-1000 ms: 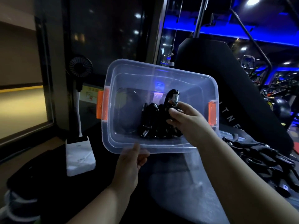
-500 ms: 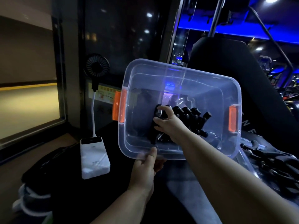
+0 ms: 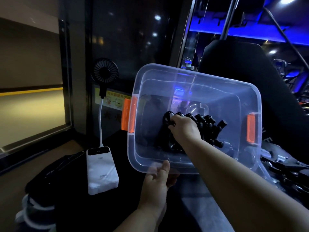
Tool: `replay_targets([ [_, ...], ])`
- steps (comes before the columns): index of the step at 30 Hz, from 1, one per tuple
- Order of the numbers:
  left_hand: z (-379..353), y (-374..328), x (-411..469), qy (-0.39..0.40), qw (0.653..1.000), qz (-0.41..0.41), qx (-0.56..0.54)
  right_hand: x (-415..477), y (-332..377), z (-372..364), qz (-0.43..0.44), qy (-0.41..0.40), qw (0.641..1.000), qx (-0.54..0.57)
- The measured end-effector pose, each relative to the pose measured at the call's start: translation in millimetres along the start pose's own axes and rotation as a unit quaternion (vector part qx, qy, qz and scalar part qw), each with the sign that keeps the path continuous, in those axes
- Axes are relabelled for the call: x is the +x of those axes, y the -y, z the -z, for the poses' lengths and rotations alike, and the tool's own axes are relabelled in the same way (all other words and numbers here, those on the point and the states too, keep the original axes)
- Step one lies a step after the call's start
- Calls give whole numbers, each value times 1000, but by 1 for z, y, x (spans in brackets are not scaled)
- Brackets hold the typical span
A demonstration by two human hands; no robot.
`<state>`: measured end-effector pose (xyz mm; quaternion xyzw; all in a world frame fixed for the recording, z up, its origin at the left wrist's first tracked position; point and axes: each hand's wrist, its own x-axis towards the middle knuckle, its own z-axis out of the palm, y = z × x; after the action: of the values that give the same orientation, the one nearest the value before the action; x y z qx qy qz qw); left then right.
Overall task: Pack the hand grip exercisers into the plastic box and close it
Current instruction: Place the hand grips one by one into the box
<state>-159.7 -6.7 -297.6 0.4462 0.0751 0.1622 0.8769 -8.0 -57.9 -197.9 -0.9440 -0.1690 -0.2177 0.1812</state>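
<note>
Several exercisers under right hand

One clear plastic box with two orange clips: a left latch and a right latch. Inside it are at least five black hand grip exercisers, too overlapped for an exact count. There is one dark pile of more outside, number unclear. One white power bank, one small fan. Two hands: left hand, right hand.

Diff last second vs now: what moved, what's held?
The right hand carried its hand grip exerciser leftward and down inside the plastic box, to the left end of the packed exercisers, still gripping it. The left hand still holds the box's near rim.
</note>
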Motion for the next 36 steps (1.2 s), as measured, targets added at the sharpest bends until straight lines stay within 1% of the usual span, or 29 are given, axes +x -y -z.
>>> replay_targets([
  [4, 3, 4, 2, 9, 1000, -2, 4, 3, -3, -3, -39, -29, 999, 7],
  [6, 4, 5, 2, 15, 1000, -3, 6, 5, -4, -2, -29, -30, 999, -32],
  [8, 5, 6, 4, 19, 1000, -4, 4, 6, -3, 0, -27, -30, 998, -40],
  [23, 1, 2, 1, 8, 1000, -9, 8, 1, 0, 2, -36, -17, 999, -16],
  [30, -2, -2, 0, 0, 1000, -4, 11, -9, -7, 20, -38, -48, 998, 25],
  [36, -5, -5, -2, -13, 1000, -10, 19, -42, -38, 39, -56, -69, 995, 42],
])
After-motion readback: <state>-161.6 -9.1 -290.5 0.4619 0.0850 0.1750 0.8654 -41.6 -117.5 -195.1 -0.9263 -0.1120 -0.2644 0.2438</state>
